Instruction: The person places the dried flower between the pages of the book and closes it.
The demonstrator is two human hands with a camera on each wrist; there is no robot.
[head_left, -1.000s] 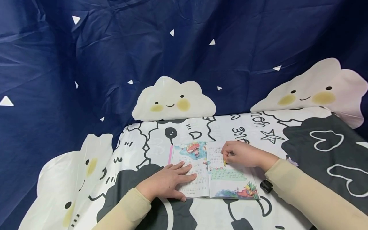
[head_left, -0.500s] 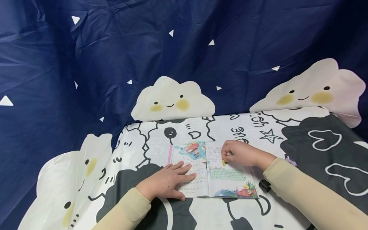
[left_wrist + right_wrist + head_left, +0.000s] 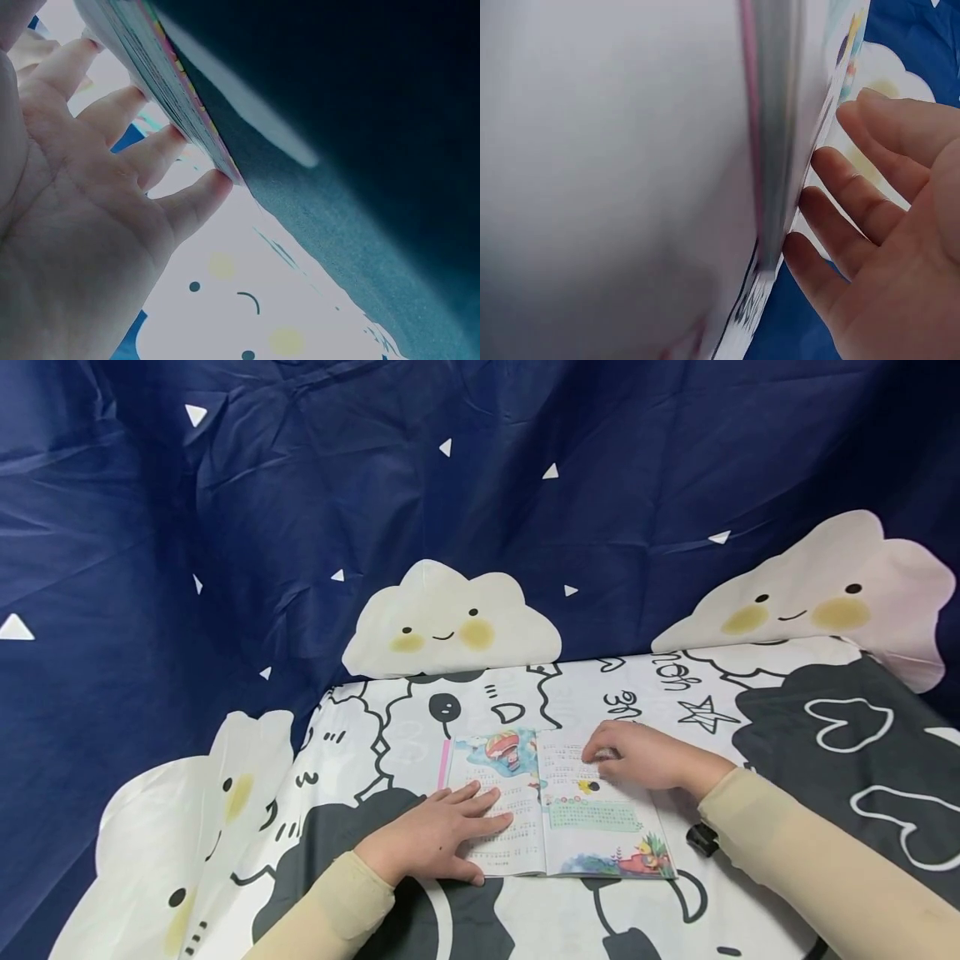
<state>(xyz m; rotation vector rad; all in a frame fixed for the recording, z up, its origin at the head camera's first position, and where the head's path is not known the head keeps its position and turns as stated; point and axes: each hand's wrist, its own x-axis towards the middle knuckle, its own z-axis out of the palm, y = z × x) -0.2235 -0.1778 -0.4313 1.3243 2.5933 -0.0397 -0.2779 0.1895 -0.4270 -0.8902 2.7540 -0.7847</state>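
An open picture book [image 3: 517, 852] lies on the patterned cloth, with printed text and coloured drawings. My left hand [image 3: 442, 831] rests on the left page with its fingers spread; in the left wrist view its fingertips [image 3: 217, 184] press near the book's edge. On the right page sits a small yellow-and-black piece [image 3: 588, 787], its kind too small to make out. Just above and to the right of that piece is my right hand [image 3: 637, 756], holding nothing. The right wrist view has its fingers [image 3: 855, 187] loosely bent, tips at the page.
Black-and-white printed cloth [image 3: 555, 918] covers the surface under the book. Behind it hangs a dark blue curtain [image 3: 487, 485] with white cloud faces. A pink strip [image 3: 445, 764] shows along the book's left edge. A small black object [image 3: 702, 839] is beside the right sleeve.
My right hand has let go of the small yellow-and-black piece and shifted slightly up and to the right, uncovering it on the page. The left hand has stayed in place.
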